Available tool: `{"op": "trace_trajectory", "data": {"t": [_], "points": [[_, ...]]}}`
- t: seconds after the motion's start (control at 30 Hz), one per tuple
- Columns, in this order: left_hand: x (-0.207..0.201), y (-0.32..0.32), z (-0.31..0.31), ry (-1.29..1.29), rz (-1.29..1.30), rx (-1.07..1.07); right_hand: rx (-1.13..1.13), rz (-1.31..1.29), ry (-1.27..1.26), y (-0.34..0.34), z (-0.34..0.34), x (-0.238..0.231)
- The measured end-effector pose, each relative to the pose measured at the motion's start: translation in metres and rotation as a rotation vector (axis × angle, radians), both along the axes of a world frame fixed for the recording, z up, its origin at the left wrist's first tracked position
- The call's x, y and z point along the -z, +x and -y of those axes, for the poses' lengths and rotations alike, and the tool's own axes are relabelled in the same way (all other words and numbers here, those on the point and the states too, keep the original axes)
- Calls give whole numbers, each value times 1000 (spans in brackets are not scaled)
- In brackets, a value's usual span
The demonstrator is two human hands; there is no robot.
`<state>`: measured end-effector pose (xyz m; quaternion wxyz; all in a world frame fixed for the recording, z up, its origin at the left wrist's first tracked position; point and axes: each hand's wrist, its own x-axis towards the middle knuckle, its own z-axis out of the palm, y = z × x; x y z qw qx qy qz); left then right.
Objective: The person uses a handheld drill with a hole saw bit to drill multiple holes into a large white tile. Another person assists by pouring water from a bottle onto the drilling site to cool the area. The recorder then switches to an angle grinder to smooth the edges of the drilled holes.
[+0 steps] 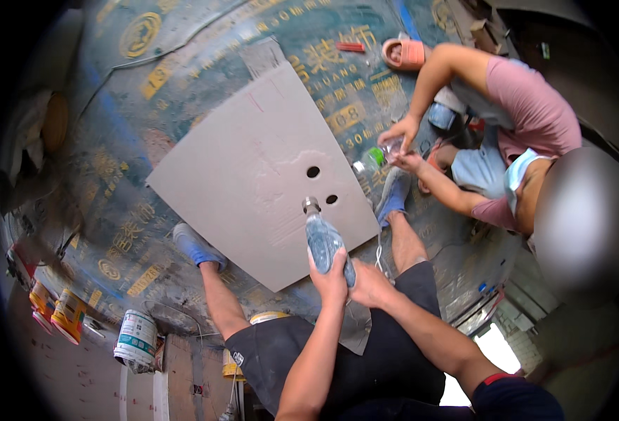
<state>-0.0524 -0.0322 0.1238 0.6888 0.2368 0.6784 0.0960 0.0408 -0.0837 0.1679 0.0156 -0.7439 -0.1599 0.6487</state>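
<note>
Both my hands are closed on a blue, dust-covered power tool [325, 242], which looks like an angle grinder. My left hand [329, 278] wraps its body, and my right hand [370, 284] grips its rear end. A metal hole saw bit [311, 205] on its front end points down at a large pale tile [232, 168]. Whether the bit touches the surface cannot be told. Two round holes, an upper hole [313, 172] and a lower hole [332, 199], show dark in the tile beside the bit. Wet marks and powder lie around them.
At the right a crouching person [534, 105] holds a clear plastic bottle [392, 149] over the tile's edge. My shoes flank the tile. A white cord [379, 249] runs near my right leg. Buckets, including a white bucket [136, 337], stand lower left. Printed sheeting [204, 77] covers the floor.
</note>
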Motion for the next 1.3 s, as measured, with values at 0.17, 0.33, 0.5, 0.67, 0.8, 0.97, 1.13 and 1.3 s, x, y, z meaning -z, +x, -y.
{"op": "trace_trajectory", "data": {"t": [0.17, 0.33, 0.5, 0.67, 0.8, 0.97, 1.13, 1.3], "points": [[-41, -47, -37, 44, -3, 35, 19, 68, 28, -49, -37, -50], [-45, -67, -85, 21, 12, 56, 45, 116, 58, -76, -75, -54], [-9, -53, -135, 70, -35, 46, 23, 33, 132, -48, -128, -20], [4, -17, -148, 58, -136, 6, 63, -46, 91, -19, -136, 6], [-6, 20, -149, 54, -149, 16, 154, -5, 113, 3, -129, 4], [26, 31, -151, 39, -85, 54, 78, 74, 67, 18, -139, 24], [50, 24, -180, 54, 25, 190, -1, 146, 114, 25, -159, 48], [64, 38, -197, -38, 90, 88, 22, 186, 141, 27, -169, 67]]}}
